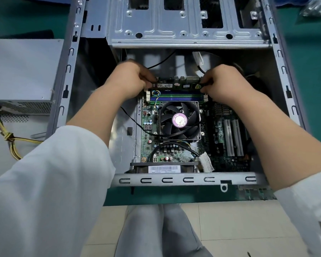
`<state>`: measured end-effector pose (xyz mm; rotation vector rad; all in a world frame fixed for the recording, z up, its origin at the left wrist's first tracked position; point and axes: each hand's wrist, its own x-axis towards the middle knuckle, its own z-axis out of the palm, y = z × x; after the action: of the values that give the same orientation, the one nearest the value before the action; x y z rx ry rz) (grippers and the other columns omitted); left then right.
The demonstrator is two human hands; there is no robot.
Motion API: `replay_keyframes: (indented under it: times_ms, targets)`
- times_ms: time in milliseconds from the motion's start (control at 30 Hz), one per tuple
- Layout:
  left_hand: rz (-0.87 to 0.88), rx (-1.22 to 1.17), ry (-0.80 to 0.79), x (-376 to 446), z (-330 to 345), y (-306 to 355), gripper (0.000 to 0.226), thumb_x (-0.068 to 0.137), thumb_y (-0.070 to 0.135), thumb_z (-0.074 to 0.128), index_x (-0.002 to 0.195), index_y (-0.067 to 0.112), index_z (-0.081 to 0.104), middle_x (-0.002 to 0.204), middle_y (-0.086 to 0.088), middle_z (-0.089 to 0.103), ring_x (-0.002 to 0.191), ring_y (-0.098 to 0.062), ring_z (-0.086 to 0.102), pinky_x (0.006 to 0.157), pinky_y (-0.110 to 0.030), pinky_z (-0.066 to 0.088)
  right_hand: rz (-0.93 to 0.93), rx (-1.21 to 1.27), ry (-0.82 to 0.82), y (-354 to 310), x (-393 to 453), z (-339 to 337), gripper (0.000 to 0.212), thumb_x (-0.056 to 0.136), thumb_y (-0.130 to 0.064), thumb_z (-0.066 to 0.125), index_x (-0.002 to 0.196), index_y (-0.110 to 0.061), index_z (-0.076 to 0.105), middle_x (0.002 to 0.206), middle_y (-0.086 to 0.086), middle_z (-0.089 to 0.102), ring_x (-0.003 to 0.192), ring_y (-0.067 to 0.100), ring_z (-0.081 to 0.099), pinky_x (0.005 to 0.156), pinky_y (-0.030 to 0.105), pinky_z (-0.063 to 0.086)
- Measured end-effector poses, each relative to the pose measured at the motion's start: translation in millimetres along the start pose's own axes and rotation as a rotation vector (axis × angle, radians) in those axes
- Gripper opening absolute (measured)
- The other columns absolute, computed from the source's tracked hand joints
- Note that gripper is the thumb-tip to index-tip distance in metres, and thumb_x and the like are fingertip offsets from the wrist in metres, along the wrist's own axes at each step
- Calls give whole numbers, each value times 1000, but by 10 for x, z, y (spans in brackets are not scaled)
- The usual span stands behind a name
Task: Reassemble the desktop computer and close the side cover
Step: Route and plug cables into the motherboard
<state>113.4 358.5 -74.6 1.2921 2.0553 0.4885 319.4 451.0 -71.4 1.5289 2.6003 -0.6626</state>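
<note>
An open grey computer case (189, 179) lies on its side on a green mat, its motherboard (174, 145) facing up. A green memory module (176, 85) stands on edge over the far memory slots (176, 96), just beyond the black CPU fan (180, 121). My left hand (132, 78) pinches the module's left end and my right hand (222, 80) pinches its right end. My fingertips hide both slot latches, so I cannot tell how deep the module sits.
A grey power supply (24, 75) with yellow and black cables (9, 138) rests left of the case. The metal drive cage (185, 23) spans the far end. White expansion slots (233, 138) lie to the right. Another green board (256, 193) lies on the mat at the near right.
</note>
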Motion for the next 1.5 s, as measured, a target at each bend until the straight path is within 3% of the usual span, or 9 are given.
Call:
replay_keyframes:
  times_ms: [100,333,500,633,867,1100,1267,1400,1500]
  targets:
    - [5,13,0,-13,-8,-1,26,85,8,69,109,18,71,89,3,63,89,-8,57,69,-5,34,4,8,13,8,2,3,22,85,-9,65,106,-9,71,108,15,67,104,29,59,83,26,41]
    - [21,72,-4,-23,-5,5,28,84,13,70,111,19,71,113,0,69,109,-12,59,83,-10,35,5,2,1,5,0,7,21,86,-8,64,104,-10,73,106,15,67,103,29,59,83,26,43]
    - [12,56,19,-7,-44,-8,27,82,13,72,108,19,73,106,-1,71,100,-10,60,74,-5,33,6,3,31,-10,0,-4,20,88,-9,57,104,-11,70,104,17,66,100,32,58,79,27,42]
    - [-1,76,62,12,-41,-9,22,86,12,66,107,15,72,104,-8,70,100,-22,62,81,-20,44,-9,27,36,-55,-8,-11,22,87,-8,53,104,-7,67,103,18,66,98,35,58,82,33,48]
    - [-135,89,-212,27,3,27,41,83,46,66,105,12,72,102,-7,69,99,-22,62,88,-27,45,165,47,117,1,32,-32,25,85,-2,52,106,-4,66,96,21,66,94,33,63,79,32,50]
    - [-175,67,-221,8,-56,121,36,85,45,65,111,20,70,108,-2,68,102,-18,61,89,-23,42,185,143,50,-50,38,-52,26,87,-6,52,109,-11,65,96,20,67,92,32,65,86,39,53]
    - [-119,51,-353,-84,-83,232,24,84,41,68,72,21,73,58,5,61,58,-11,55,67,-21,48,184,161,31,-82,22,-49,27,83,-2,50,102,-10,67,100,18,68,92,35,65,85,45,54]
    - [-314,165,-401,-105,-117,177,33,92,24,56,68,6,68,39,5,55,35,-11,43,40,-16,40,177,197,16,-91,20,-34,30,83,-1,48,104,-11,67,103,18,67,92,37,64,84,48,54]
    - [-493,215,-562,-171,-143,124,35,98,27,44,72,8,58,40,4,55,27,-9,31,37,-13,29,171,191,16,-85,20,-30,29,84,-1,49,104,-11,67,101,18,68,91,36,65,83,47,54]
